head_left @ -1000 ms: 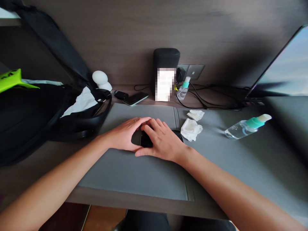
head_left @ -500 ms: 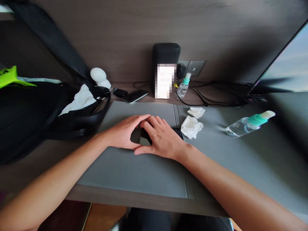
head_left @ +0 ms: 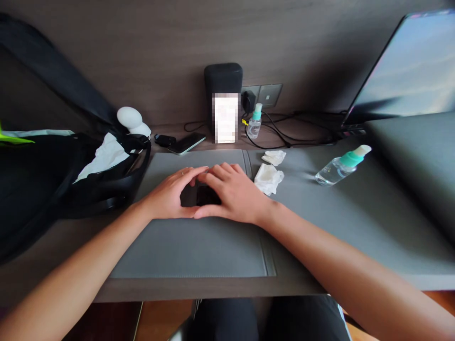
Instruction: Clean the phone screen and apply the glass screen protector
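A dark-screened phone [head_left: 208,195] lies flat on the grey desk mat, largely hidden beneath my hands. My left hand [head_left: 171,194] curves round its left end, thumb at the near side and fingers at the far side. My right hand [head_left: 234,195] arches over the phone, gripping across it with thumb near and fingers far. The fingertips of both hands come together at the far edge, and the thumbs meet at the near one. Just right of my right hand lie two crumpled white tissues [head_left: 269,179].
A clear spray bottle with a teal collar [head_left: 336,169] leans at the right; a smaller one [head_left: 254,124] stands by the cables. Behind are a black box-shaped device [head_left: 223,78], a second phone [head_left: 187,143] and a white rounded object [head_left: 131,121]. A black bag [head_left: 39,175] fills the left.
The camera view has shifted, so the desk items appear further left. Both hands stay round the phone, their pose nearly the same.
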Demonstrator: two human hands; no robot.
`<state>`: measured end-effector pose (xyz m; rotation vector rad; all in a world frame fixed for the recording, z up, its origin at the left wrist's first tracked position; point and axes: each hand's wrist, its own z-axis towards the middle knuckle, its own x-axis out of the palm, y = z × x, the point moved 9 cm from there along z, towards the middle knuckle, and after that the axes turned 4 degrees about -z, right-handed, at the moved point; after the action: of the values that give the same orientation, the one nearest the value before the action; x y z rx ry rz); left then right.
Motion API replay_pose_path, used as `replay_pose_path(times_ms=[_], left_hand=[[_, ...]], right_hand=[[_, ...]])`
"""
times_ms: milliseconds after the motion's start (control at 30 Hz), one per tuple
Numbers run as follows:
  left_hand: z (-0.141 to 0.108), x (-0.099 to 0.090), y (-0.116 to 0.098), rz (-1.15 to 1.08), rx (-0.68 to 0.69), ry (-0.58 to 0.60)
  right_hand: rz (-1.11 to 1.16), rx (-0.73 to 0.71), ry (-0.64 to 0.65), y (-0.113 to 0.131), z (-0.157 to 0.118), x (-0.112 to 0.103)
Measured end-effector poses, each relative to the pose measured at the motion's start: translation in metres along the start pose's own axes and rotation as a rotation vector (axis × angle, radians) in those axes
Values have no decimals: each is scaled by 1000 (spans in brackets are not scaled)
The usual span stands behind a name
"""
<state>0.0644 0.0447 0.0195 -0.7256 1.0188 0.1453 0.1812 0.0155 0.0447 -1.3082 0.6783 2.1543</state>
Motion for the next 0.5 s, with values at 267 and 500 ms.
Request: replay_pose_path(times_ms=[267, 500], left_hand=[[1, -7, 17, -76, -124, -84], [-3, -6, 40, -241, -334, -137]], right_hand=[[269, 204, -35, -88, -50, -42], [312, 164, -97, -89, -54, -39]])
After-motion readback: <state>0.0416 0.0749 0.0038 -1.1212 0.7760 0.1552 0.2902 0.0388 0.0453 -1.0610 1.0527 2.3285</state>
